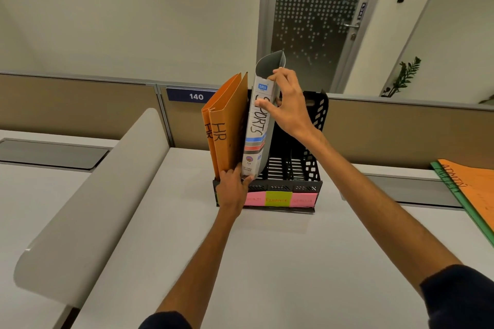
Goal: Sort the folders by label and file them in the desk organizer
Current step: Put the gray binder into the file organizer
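- Your right hand [287,107] pinches the upper spine of the grey SPORTS folder [258,136], thumb on the lettered face and fingers hooked over the top edge and behind the cover.
- Your left hand [232,184] sits at the folder's foot, thumb under its lower corner and fingers against the orange HR folders [224,131]. Whether it grips or only steadies cannot be told.
- The SPORTS folder stands nearly upright, long axis vertical, its top tipped slightly to your right. Its foot meets the front lip of the black desk organizer [283,188], just beside the HR folders.
- It appears not yet fully seated, so the next move probably runs straight down that axis, led from the top hand.
- Coloured sticky labels [278,199] line the organizer's front.
- An orange ADMIN folder [470,189] waits on a green folder [451,195], well apart to your right.
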